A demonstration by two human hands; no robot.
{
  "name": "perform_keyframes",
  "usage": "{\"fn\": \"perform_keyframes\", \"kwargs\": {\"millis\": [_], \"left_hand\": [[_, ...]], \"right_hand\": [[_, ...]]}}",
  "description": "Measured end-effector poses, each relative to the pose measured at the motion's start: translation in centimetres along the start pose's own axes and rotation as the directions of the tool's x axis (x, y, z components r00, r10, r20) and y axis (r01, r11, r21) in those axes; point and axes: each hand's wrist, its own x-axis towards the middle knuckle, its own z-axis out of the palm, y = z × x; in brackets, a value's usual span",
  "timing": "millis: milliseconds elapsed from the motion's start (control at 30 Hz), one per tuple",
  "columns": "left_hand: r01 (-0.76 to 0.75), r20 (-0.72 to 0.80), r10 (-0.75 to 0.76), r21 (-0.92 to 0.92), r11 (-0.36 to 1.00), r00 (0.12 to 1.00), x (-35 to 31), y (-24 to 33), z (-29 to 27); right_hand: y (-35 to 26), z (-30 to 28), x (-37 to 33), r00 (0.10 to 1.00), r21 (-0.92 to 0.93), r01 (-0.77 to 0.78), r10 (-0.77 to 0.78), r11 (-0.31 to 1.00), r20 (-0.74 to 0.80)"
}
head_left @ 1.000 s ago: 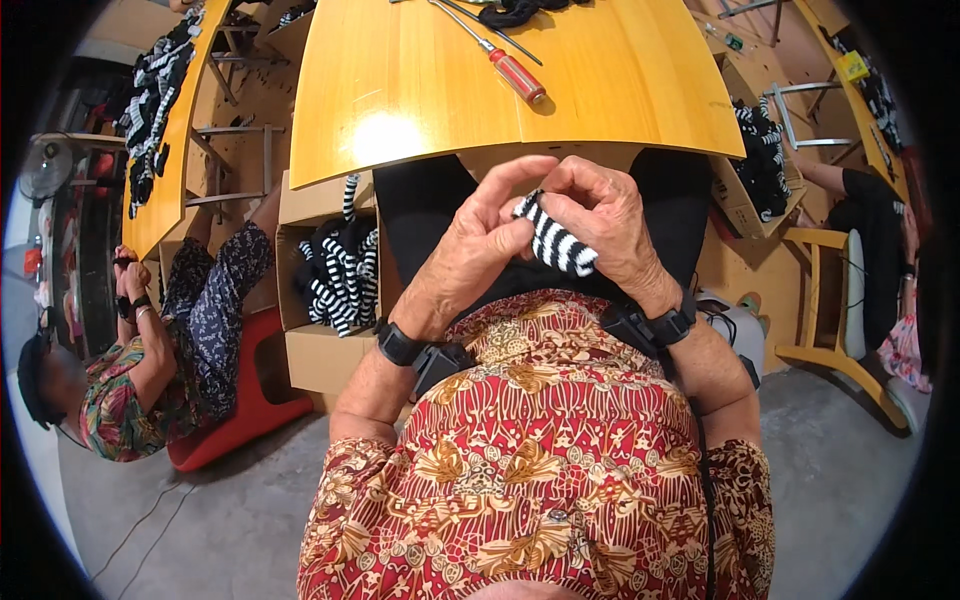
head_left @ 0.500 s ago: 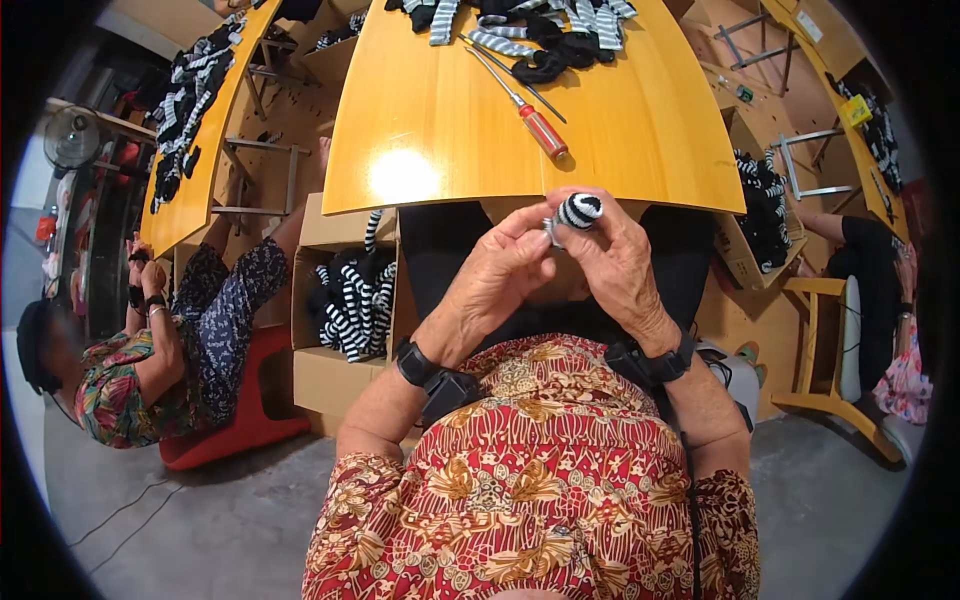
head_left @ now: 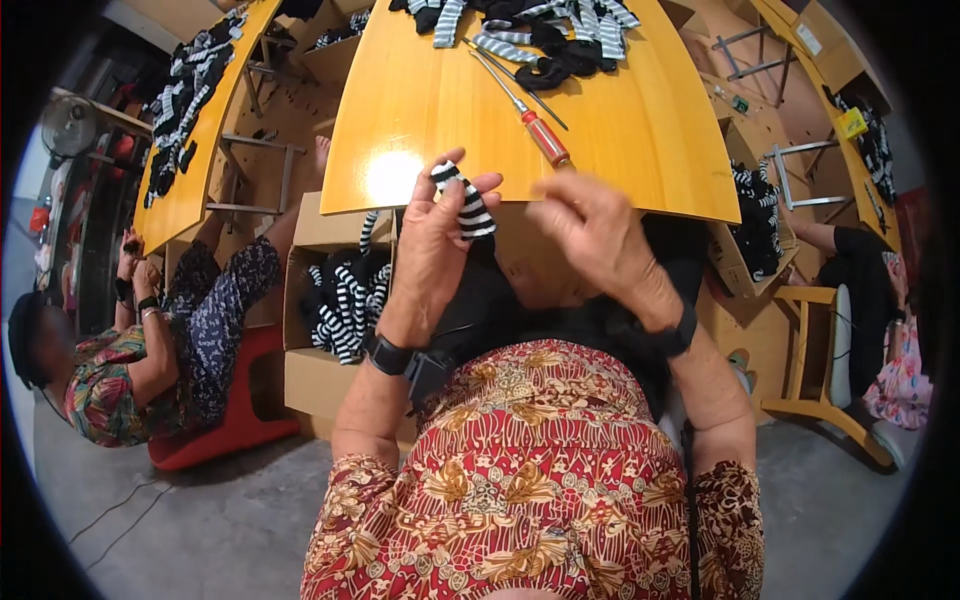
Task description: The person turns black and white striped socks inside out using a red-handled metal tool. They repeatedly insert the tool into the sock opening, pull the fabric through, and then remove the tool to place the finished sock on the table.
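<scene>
In my left hand (head_left: 437,235) is a small black-and-white striped knit piece (head_left: 470,208), closed at one end like a little tube. The thumb presses it against the fingers, just in front of the table's near edge. My right hand (head_left: 590,225) is apart from it, near the table edge. Its fingers look bent but are smeared by motion, so whether anything is in them cannot be made out. Just beyond it on the table lies a screwdriver (head_left: 545,138) with a red handle. A thin dark rod (head_left: 530,93) lies alongside.
The yellow table (head_left: 420,110) bears a heap of striped and black knit pieces (head_left: 560,45) at its far end. Open cardboard boxes of knit pieces stand left (head_left: 345,300) and right (head_left: 755,215). People sit at both sides, one on a red chair (head_left: 230,410).
My hands have parted. My left hand has moved left with the knit piece, while my right hand has let go of it and lies nearer the screwdriver handle.
</scene>
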Motion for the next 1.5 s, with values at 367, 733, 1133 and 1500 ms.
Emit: {"fn": "perform_keyframes", "kwargs": {"millis": [367, 733, 1133, 1500], "left_hand": [[0.030, -0.055, -0.060, -0.433, 0.901, 0.997, 2.7, 0.9, -1.0], [-0.056, -0.152, -0.079, -0.719, 0.692, 0.985, 5.1, 0.8, -4.6], [-0.008, -0.125, -0.100, -0.665, 0.747, 0.987, 4.9, 1.1, -2.9], [-0.146, -0.150, 0.079, -0.515, 0.844, 0.985, 4.2, 1.0, 1.4]], "right_hand": [[6.0, 3.9, 6.1, 0.996, -0.563, -0.009, -0.042, 0.826, -0.077], [-1.8, -2.2, -5.2, 0.991, 0.016, 0.098, -0.097, 0.995, -0.090], [-1.6, -2.8, -9.0, 0.992, 0.033, 0.124, -0.124, 0.992, -0.006], [-2.0, -1.2, -9.0, 0.991, 0.081, 0.066, -0.075, 0.994, 0.108]]}}
